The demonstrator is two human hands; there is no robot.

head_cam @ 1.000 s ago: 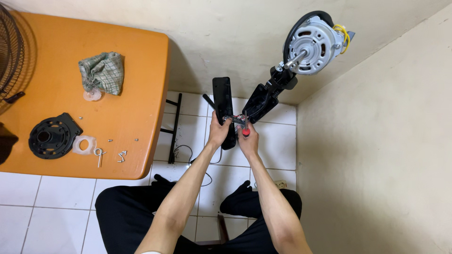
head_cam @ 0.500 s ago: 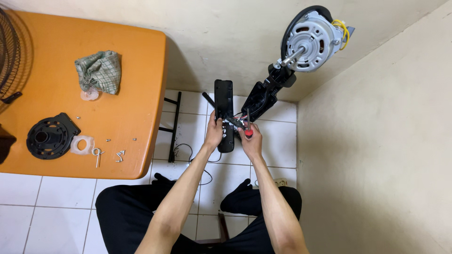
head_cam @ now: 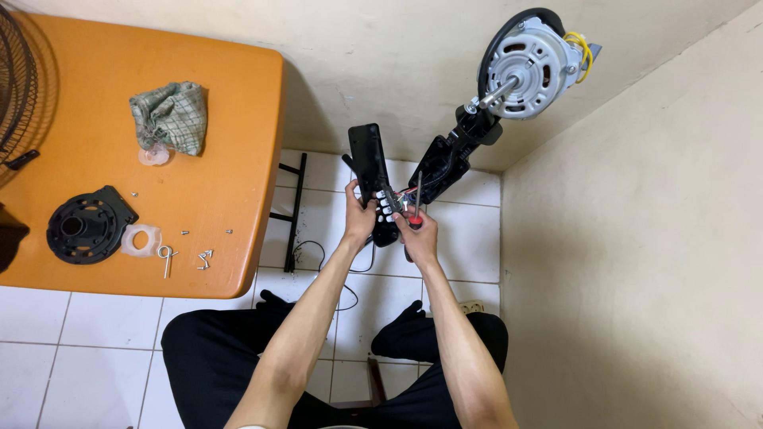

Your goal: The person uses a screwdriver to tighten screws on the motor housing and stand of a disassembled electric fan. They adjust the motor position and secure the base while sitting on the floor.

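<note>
Left hand (head_cam: pixel 362 216) clamps the black plastic fan switch housing (head_cam: pixel 373 179) steady while right hand (head_cam: pixel 415 234), wrapped around the red-handled screwdriver (head_cam: pixel 416 208), should stay square on the screw.

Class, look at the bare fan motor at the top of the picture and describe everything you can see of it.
The motor is a round, silvery metal housing with slotted vents and its cover off. A plain steel shaft sticks out of its centre, pointing down-left. Yellow wires loop at its right edge, and a black curved piece runs behind its upper rim. It sits tilted atop a black neck near the room's corner. Neither hand touches it; both hands work lower down.
</note>
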